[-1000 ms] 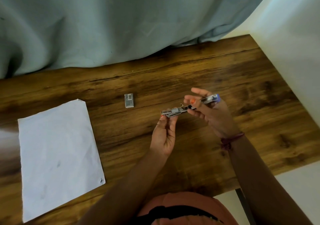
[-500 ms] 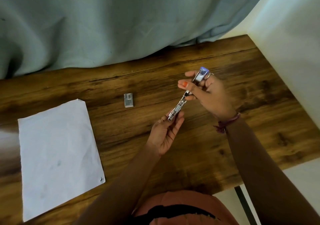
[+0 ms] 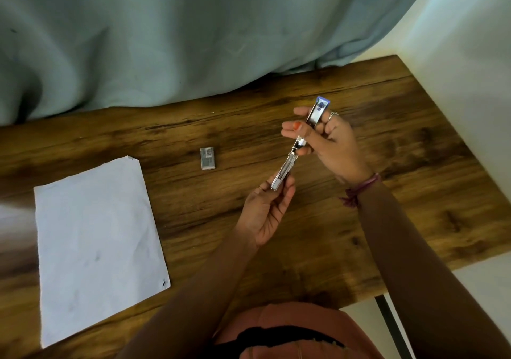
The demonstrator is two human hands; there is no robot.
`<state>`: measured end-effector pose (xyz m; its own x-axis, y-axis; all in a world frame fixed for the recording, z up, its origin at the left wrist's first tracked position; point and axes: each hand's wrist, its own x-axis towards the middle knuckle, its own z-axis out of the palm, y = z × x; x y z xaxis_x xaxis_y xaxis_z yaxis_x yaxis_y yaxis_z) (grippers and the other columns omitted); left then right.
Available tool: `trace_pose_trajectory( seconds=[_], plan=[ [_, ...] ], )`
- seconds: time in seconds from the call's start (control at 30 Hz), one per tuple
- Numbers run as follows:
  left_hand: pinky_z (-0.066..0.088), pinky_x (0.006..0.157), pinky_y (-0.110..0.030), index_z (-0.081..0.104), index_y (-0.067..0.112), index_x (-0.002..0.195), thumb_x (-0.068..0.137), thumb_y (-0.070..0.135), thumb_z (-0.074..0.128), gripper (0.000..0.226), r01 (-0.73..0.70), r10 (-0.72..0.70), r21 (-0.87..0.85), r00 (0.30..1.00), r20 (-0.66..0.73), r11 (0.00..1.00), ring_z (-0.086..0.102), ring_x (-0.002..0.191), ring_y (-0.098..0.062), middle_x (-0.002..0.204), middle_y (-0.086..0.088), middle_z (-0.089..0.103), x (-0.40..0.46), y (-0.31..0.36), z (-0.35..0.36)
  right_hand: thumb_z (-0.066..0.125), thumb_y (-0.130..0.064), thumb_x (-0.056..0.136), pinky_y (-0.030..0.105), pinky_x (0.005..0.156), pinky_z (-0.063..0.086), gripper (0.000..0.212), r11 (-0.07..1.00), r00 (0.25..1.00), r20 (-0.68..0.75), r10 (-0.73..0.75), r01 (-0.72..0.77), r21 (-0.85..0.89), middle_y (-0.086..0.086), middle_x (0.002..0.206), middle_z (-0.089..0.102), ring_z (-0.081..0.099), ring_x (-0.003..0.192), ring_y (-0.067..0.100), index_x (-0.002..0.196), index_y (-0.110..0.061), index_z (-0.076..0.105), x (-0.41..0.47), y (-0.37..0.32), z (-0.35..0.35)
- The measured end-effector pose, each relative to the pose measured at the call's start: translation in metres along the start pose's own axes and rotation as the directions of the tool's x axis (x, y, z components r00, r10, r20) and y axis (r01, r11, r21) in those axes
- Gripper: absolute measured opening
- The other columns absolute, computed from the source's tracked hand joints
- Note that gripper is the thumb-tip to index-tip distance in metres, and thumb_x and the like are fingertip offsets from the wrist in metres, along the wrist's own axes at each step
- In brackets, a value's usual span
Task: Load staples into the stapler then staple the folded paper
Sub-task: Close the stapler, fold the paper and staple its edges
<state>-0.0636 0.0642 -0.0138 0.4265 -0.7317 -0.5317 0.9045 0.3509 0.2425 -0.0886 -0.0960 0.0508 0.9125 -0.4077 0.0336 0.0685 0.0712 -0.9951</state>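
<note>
The stapler (image 3: 300, 141), which lay roughly level a second ago, is now swung up into a steep diagonal and held above the tabletop (image 3: 414, 192), opened out long. The right hand (image 3: 329, 143) pinches its upper, blue-tipped end; the left hand (image 3: 266, 209) closes its fingertips on the lower metal end. The staple box (image 3: 207, 158) lies just left of the stapler, untouched, and the folded paper (image 3: 96, 242) lies farther left. Loading looks not yet begun: the staples probably come next.
</note>
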Motion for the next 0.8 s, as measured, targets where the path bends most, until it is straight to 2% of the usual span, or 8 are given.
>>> trace_pose_trajectory(
  seconds=[0.1,0.2,0.27,0.37,0.43,0.5,0.63,0.8],
  plan=[
    [0.058,0.073,-0.024,0.059,-0.002,0.120,0.093,-0.003,0.047,0.029,-0.043,0.044,0.025,0.999,-0.024,0.999,0.071,0.091,-0.018,0.102,-0.016,0.072,-0.001,0.002,0.001,0.058,-0.017,0.092,0.021,0.060,0.055,0.037,1.000,0.999,-0.042,0.005,-0.004,0.021,0.004,0.113,0.068,0.067,0.104,0.020,0.126,-0.017,0.046,-0.002,0.004,0.002],
    [0.058,0.072,-0.023,0.057,-0.002,0.122,0.094,-0.003,0.046,0.030,-0.097,0.100,0.058,0.994,-0.052,0.994,0.072,0.089,-0.017,0.099,-0.015,0.073,-0.002,0.005,0.003,0.066,-0.014,0.087,0.022,0.062,0.055,0.054,0.998,0.981,-0.196,0.013,0.000,0.066,0.004,0.117,0.066,0.069,0.099,0.022,0.132,-0.017,0.036,-0.008,0.008,0.003],
    [0.058,0.073,-0.023,0.056,-0.002,0.122,0.094,-0.003,0.045,0.030,-0.123,0.127,0.073,0.990,-0.065,0.990,0.072,0.087,-0.017,0.097,-0.015,0.073,-0.004,0.008,0.005,0.071,-0.015,0.081,0.026,0.065,0.056,0.061,0.993,0.963,-0.262,0.054,-0.025,0.112,0.002,0.113,0.068,0.069,0.097,0.020,0.129,-0.024,0.036,-0.013,0.010,0.004],
    [0.059,0.072,-0.023,0.056,-0.001,0.122,0.095,-0.005,0.044,0.030,-0.140,0.145,0.066,0.986,-0.079,0.988,0.072,0.086,-0.017,0.095,-0.016,0.073,-0.005,0.010,0.009,0.075,-0.030,0.073,0.033,0.073,0.057,0.056,0.971,0.960,-0.187,0.209,-0.182,0.155,-0.004,0.106,0.073,0.069,0.099,0.016,0.122,-0.023,0.048,-0.019,0.013,0.006],
    [0.059,0.071,-0.023,0.055,-0.001,0.123,0.095,-0.005,0.044,0.031,-0.140,0.144,0.058,0.986,-0.083,0.988,0.072,0.086,-0.018,0.097,-0.017,0.073,-0.006,0.010,0.011,0.071,-0.037,0.073,0.037,0.082,0.055,0.049,0.931,0.947,-0.075,0.312,-0.289,0.223,0.001,0.109,0.072,0.068,0.102,0.020,0.115,-0.018,0.057,-0.020,0.017,0.009],
    [0.059,0.070,-0.023,0.055,-0.002,0.123,0.095,-0.005,0.044,0.031,-0.133,0.137,0.053,0.987,-0.081,0.990,0.072,0.088,-0.018,0.099,-0.018,0.072,-0.007,0.010,0.012,0.067,-0.039,0.076,0.035,0.082,0.055,0.044,0.886,0.928,-0.020,0.373,-0.349,0.305,0.005,0.113,0.070,0.067,0.103,0.023,0.113,-0.017,0.059,-0.021,0.018,0.012],
    [0.059,0.069,-0.023,0.056,-0.003,0.121,0.093,-0.004,0.048,0.029,-0.120,0.123,0.047,0.989,-0.078,0.992,0.072,0.089,-0.018,0.102,-0.019,0.072,-0.009,0.011,0.012,0.063,-0.032,0.084,0.030,0.071,0.058,0.042,0.814,0.899,0.012,0.438,-0.403,0.418,0.009,0.115,0.069,0.068,0.102,0.024,0.120,-0.012,0.056,-0.018,0.019,0.014],
    [0.058,0.067,-0.021,0.057,-0.004,0.120,0.093,-0.003,0.049,0.028,-0.105,0.109,0.061,0.992,-0.064,0.993,0.072,0.087,-0.017,0.100,-0.017,0.073,-0.010,0.012,0.012,0.066,-0.022,0.083,0.030,0.073,0.059,0.036,0.818,0.897,0.011,0.441,-0.407,0.406,0.009,0.112,0.071,0.068,0.102,0.023,0.116,-0.010,0.057,-0.020,0.026,0.016]
  ],
)
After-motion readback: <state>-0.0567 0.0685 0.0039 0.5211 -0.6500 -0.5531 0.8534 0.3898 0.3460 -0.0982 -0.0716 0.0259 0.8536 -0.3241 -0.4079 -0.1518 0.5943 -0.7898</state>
